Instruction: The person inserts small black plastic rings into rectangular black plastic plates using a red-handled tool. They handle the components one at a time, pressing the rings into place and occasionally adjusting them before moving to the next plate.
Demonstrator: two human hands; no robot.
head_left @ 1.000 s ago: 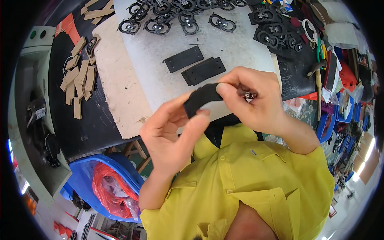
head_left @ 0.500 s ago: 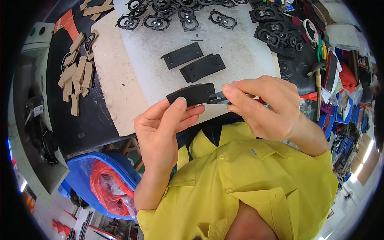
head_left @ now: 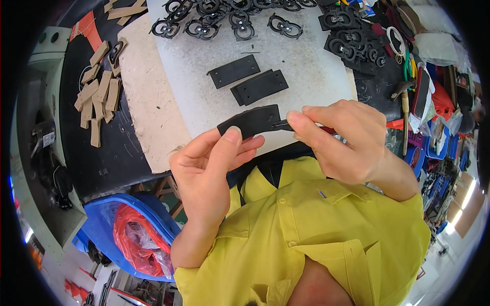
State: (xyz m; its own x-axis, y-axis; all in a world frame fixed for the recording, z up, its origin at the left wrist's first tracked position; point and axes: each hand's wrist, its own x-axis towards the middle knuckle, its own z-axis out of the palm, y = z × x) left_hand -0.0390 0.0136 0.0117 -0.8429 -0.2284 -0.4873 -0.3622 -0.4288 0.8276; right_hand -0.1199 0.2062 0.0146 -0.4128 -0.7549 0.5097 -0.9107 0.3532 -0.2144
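Observation:
My left hand (head_left: 206, 166) pinches a black rectangular strip (head_left: 247, 121) with small holes, thumb on top and fingers beneath. The strip is tilted above the near edge of the white board (head_left: 199, 102). My right hand (head_left: 349, 140) grips small red-handled scissors (head_left: 284, 125), most of the handle hidden in my fingers. Their pointed blades are together, with the tip at the strip's right end by a hole. Just beyond, a single black strip (head_left: 234, 71) lies flat on the board beside a stack of similar strips (head_left: 260, 87).
Several black looped buckle-like parts (head_left: 240, 25) lie along the board's far side, more black parts (head_left: 352, 43) at far right. Tan strips (head_left: 97, 97) are heaped left on the black table (head_left: 127, 160). A hammer (head_left: 405, 92) lies right. A blue bin (head_left: 102, 214) stands lower left.
The scissor blades were apart at the strip's right end and are now together. The strip and my left hand have shifted slightly right, the strip tilting a little more.

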